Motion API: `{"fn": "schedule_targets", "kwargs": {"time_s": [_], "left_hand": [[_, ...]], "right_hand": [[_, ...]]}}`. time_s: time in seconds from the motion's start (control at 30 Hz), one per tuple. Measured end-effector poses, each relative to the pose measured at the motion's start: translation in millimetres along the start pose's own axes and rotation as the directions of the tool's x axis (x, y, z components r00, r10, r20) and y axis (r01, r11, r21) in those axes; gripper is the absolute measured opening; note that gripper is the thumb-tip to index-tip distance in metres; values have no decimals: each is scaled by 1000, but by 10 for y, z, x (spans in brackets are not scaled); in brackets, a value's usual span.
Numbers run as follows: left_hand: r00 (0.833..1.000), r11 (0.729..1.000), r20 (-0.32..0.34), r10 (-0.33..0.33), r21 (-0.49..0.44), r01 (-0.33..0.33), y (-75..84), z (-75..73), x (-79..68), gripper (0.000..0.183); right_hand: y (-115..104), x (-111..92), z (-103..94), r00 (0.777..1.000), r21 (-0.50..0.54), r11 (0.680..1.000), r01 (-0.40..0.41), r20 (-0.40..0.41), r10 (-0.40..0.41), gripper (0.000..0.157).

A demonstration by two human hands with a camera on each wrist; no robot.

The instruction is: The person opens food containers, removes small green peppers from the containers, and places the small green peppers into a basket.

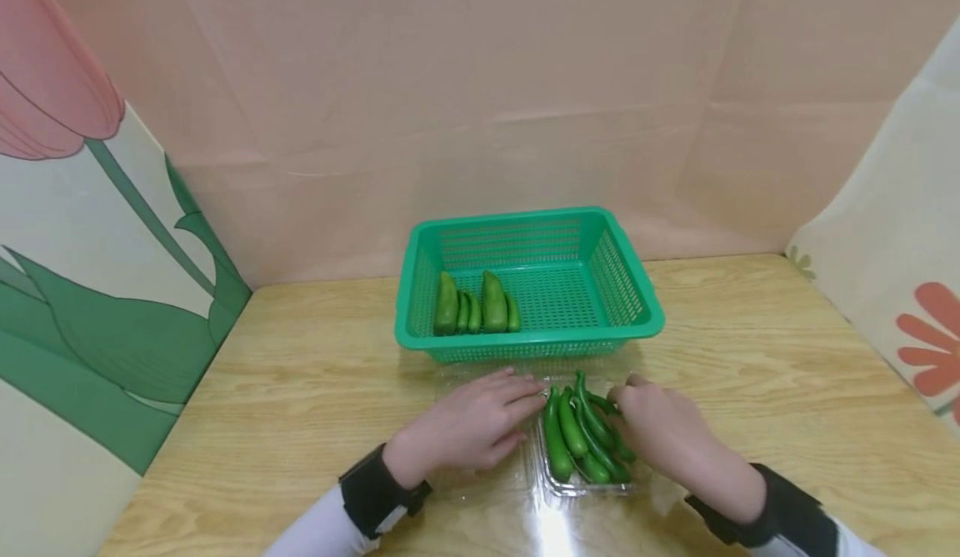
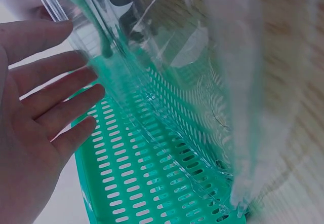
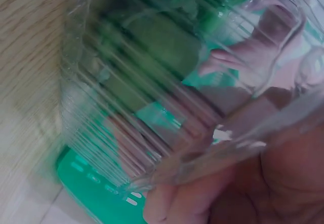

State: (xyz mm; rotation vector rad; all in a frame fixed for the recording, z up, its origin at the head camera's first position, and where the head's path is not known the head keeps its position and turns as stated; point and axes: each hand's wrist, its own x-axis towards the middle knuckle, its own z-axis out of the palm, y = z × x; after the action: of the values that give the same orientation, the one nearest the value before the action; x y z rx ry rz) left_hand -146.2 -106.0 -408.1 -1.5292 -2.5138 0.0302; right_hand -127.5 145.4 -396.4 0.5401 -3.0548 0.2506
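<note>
A clear plastic container (image 1: 566,489) with ridged walls holds several green chili peppers (image 1: 572,428), long and slightly curved, lying mostly lengthwise. Its clear lid (image 1: 480,484) lies folded out flat to the left, under my left hand (image 1: 472,424). That hand's fingers are extended, their tips right at the container's left rim; the left wrist view shows the palm empty. My right hand (image 1: 667,424) bends over the right rim, its curled fingers holding a pepper (image 1: 602,404) at that side. Through the ridged wall, the right wrist view shows its fingers (image 3: 129,143) beside a pepper, blurred.
Just behind the container stands a green slotted basket (image 1: 529,342). Several larger and smaller green peppers (image 1: 493,303) stand in a row at its left side. A pink backdrop (image 1: 480,107) rises behind the wooden table (image 1: 315,373), with patterned cloths at both sides.
</note>
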Motion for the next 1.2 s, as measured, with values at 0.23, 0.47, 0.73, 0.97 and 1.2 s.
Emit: {"fn": "schedule_targets", "kwargs": {"time_s": [0.23, 0.47, 0.73, 0.97, 1.2], "left_hand": [[1000, 1000, 6, 0, -3, 0, 6, 12, -5, 53], [1000, 1000, -11, 8, -6, -8, 8, 2, -6, 52], [1000, 1000, -4, -1, -20, 1, 11, -10, -3, 53], [1000, 1000, 4, -3, -16, 3, 6, -8, 0, 54], [1000, 1000, 2, -3, -19, 3, -3, -9, 4, 54]], "right_hand": [[-1, 3, 14, 1000, 59, 998, -12, 15, 11, 24], [-11, -1, -1, 999, 84, 996, -40, 40, 36, 26], [-18, 4, 12, 1000, 48, 999, -2, -27, 3, 24], [-20, 0, 26, 999, 47, 999, 4, -54, -1, 26], [-32, 1, 22, 1000, 73, 997, -4, -28, 6, 22]]}}
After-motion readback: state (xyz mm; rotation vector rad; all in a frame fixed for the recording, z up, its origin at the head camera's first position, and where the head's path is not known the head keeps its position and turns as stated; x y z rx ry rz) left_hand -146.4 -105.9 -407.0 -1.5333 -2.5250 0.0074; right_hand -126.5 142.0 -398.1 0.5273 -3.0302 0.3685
